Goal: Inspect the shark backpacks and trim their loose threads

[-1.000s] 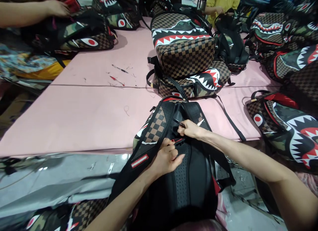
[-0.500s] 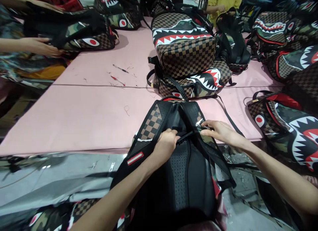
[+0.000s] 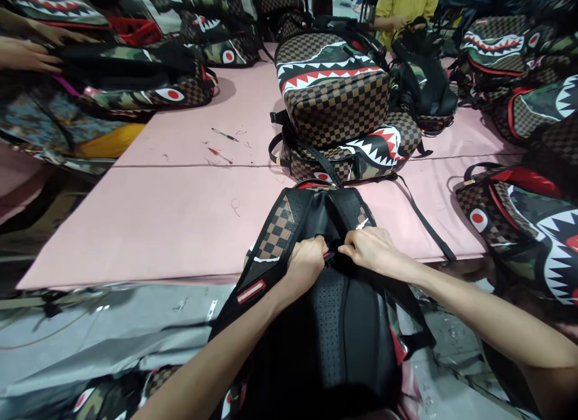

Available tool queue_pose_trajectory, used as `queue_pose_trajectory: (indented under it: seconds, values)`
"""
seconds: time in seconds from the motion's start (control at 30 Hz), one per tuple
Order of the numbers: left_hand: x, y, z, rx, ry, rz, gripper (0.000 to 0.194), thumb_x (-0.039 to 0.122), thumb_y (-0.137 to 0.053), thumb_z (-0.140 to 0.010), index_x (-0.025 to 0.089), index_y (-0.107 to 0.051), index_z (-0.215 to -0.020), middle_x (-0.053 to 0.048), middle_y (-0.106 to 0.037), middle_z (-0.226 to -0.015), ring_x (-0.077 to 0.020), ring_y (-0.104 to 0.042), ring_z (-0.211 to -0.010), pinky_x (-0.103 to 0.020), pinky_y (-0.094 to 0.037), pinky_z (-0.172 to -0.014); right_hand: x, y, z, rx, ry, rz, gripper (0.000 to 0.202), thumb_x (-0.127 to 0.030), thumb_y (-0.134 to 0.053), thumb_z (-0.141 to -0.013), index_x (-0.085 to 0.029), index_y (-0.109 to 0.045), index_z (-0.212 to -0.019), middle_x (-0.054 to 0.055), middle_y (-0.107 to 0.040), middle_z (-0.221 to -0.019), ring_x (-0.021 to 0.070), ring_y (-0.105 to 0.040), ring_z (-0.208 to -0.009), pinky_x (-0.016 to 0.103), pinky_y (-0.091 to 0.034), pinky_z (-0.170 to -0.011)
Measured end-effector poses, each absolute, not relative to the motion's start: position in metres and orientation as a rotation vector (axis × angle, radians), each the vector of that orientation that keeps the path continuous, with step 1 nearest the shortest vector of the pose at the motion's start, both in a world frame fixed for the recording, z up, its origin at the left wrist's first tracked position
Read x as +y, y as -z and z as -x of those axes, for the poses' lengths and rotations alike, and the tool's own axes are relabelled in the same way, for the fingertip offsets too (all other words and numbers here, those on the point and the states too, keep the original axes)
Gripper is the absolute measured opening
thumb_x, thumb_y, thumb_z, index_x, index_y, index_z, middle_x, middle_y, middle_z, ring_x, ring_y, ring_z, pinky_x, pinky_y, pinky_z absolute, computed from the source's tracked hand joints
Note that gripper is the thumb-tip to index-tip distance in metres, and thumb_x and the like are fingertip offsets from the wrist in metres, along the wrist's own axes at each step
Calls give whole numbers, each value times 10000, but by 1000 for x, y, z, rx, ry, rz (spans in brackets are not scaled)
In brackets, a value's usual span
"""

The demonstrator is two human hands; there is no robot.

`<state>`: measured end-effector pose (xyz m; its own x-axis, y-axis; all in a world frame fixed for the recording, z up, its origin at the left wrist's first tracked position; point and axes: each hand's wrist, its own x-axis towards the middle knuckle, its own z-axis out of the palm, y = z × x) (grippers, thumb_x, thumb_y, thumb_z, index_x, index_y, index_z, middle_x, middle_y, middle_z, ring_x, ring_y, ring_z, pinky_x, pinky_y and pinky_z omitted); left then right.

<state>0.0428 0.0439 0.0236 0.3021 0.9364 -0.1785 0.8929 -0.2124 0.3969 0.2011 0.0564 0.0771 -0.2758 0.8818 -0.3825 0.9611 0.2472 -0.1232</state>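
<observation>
A black backpack (image 3: pixel 332 323) with brown-checkered shoulder straps leans against the table's front edge, its padded back facing me. My left hand (image 3: pixel 308 262) is closed in a fist on a short black strap (image 3: pixel 331 257) at the upper middle of the back panel. Close beside it, my right hand (image 3: pixel 371 249) is pinched over the right shoulder strap, its fingertips pointing at the left hand. What lies inside the right fingers is hidden. The checkered left shoulder strap (image 3: pixel 274 230) bears a red-and-white label (image 3: pixel 251 291).
On the pink table (image 3: pixel 149 227), two checkered shark-mouth backpacks (image 3: pixel 336 106) are stacked ahead. Two pens (image 3: pixel 220 155) and loose threads lie left of them. More backpacks (image 3: pixel 519 221) crowd the right. At the far left, another person's hands (image 3: pixel 27 53) rest by a backpack (image 3: pixel 139 85).
My right hand has moved left from the shoulder strap's outer side, close to my left hand. A shiny metal item earlier at its fingers is now hidden. The other person's hands moved back.
</observation>
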Motion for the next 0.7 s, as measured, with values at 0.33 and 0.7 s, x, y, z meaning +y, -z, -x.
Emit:
queue_pose_trajectory:
  seconds: [0.33,0.7]
  values:
    - [42,-15,-43,1629,-321,-2214,212,170,-362,-880,166,-538,-762,-62,-615,-744,-190,-584,-692,-304,-322,-588,65,-76,-187,2286,474,-1652,302,-406,-478,-827,-189,-687,-826,108,-699,-814,258,-650,-791,287,-405,-597]
    - [7,-43,-19,1094,-744,-2019,365,277,-315,-896,196,-529,-611,-25,-608,-659,-187,-578,-910,-335,-395,-887,66,-73,-223,2405,1125,-2148,292,-400,-462,-830,-162,-630,-819,47,-653,-782,146,-569,-692,239,-378,-619]
